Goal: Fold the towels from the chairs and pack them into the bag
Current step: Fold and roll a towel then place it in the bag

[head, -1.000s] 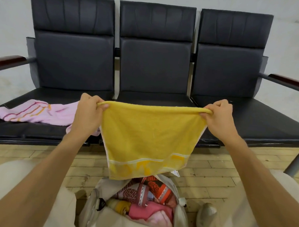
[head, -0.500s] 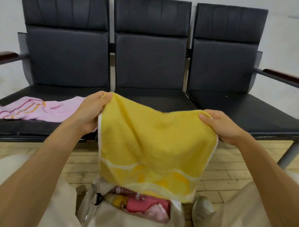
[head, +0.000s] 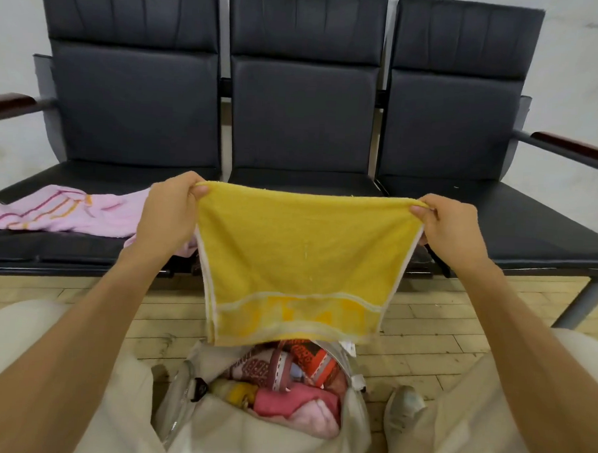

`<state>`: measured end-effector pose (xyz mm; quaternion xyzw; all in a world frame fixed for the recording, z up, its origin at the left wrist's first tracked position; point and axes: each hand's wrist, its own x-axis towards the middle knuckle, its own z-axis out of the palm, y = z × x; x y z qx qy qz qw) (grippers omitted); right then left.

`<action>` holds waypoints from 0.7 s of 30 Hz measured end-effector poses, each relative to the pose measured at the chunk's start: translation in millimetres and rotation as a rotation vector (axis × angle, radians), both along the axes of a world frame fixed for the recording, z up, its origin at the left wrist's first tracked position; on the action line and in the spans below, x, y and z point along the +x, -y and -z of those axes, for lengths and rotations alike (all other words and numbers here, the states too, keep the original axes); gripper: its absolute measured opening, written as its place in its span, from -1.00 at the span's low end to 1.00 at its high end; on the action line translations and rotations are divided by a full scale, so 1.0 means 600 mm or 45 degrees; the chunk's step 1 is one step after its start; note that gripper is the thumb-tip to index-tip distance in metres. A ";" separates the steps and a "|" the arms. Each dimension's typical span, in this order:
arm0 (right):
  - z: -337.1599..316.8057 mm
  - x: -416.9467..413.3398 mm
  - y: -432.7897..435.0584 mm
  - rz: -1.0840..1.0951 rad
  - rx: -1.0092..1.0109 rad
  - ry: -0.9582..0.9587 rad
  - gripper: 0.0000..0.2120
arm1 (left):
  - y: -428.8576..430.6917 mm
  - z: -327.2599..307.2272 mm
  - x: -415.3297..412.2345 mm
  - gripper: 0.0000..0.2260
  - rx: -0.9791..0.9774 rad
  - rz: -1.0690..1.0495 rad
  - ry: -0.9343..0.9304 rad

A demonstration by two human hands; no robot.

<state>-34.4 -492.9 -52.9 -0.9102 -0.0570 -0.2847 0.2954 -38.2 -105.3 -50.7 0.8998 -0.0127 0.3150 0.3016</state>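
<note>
You hold the yellow towel (head: 299, 260) stretched level between both hands, left hand (head: 171, 214) and right hand (head: 451, 229) each a closed grip pinching a top corner. The cloth hangs straight down, directly above the open bag (head: 247, 440) at your feet. A pink towel (head: 61, 212) lies on the left chair (head: 135, 109), nearer your left hand.

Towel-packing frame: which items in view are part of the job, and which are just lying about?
In the job:
- yellow towel, held up by its top corners in the left hand and right hand
- pink towel on the left seat
- chairs
- open bag with folded towels inside

Just there:
- shoe
- wooden floor
- armrest
- wall
</note>
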 end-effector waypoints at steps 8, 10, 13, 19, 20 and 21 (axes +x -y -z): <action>-0.003 0.002 -0.002 0.110 0.086 0.065 -0.78 | -0.010 -0.002 -0.010 -0.80 0.054 0.044 0.165; -0.005 0.002 -0.004 0.125 0.096 0.075 -0.78 | -0.006 -0.004 -0.011 -0.79 0.077 0.017 0.162; -0.007 0.002 -0.008 0.129 0.144 0.086 -0.78 | 0.000 -0.009 -0.010 -0.81 -0.068 0.030 0.115; -0.009 0.007 -0.009 0.122 0.349 0.060 -0.81 | 0.014 -0.012 -0.004 -0.92 -0.673 0.126 -0.108; -0.009 0.007 -0.009 0.129 0.372 0.064 -0.81 | 0.014 -0.013 -0.004 -0.90 -0.751 0.140 -0.115; -0.010 0.007 -0.010 0.139 0.393 0.075 -0.81 | 0.012 -0.014 -0.002 -0.87 -0.793 0.145 -0.111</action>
